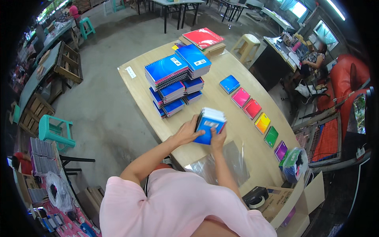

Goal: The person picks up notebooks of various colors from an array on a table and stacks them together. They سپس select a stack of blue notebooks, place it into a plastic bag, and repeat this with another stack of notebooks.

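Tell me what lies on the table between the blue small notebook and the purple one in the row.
In the head view, four small notebooks lie between the blue and purple ones: pink, red, orange-yellow and green.

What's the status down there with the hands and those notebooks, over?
Left hand and right hand both grip small blue notebook stack. Held above clear plastic bag. Nothing between them.

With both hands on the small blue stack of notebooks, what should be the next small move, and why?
Probably lower the small blue-covered stack of spiral notebooks onto the clear plastic sheet just below. The left hand and right hand grip the stack from both sides above the pale wooden table, and the sheet lies flat.
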`<state>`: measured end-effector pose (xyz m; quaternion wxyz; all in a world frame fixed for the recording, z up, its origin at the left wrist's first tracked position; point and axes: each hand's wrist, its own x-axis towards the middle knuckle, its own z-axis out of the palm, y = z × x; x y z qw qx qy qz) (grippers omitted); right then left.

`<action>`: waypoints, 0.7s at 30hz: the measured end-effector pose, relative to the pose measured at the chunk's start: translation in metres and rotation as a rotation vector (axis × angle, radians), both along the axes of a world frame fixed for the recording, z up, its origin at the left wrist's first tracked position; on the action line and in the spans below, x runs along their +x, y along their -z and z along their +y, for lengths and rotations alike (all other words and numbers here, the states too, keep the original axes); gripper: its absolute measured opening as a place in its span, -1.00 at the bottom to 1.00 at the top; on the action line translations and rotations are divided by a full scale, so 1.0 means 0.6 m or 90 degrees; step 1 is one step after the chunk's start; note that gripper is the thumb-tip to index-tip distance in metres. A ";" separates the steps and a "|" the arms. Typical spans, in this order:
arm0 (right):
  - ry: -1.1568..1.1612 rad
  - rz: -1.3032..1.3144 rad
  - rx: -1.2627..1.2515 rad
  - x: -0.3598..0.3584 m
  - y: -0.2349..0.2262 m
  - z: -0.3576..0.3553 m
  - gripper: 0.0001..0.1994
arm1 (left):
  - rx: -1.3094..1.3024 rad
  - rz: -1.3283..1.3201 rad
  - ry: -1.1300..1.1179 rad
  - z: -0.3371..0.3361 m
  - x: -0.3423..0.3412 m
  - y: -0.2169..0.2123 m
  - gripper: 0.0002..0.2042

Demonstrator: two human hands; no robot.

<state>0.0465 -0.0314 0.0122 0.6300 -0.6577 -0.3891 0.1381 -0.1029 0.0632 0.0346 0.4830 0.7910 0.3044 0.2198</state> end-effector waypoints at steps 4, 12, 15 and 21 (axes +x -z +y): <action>-0.194 0.010 -0.007 0.022 -0.231 0.099 -0.55 | 0.092 -0.163 -0.147 0.041 -0.031 -0.213 -0.26; -0.298 -0.114 -0.140 -0.042 -0.397 0.240 -0.36 | -0.020 -0.236 -0.297 0.109 -0.126 -0.346 -0.32; -0.321 -0.133 -0.161 -0.063 -0.323 0.163 -0.37 | -0.102 -0.330 -0.251 0.022 -0.147 -0.269 -0.37; -0.252 -0.002 -0.458 -0.028 0.017 0.107 -0.27 | -0.528 -0.233 -0.368 -0.044 -0.105 0.040 -0.32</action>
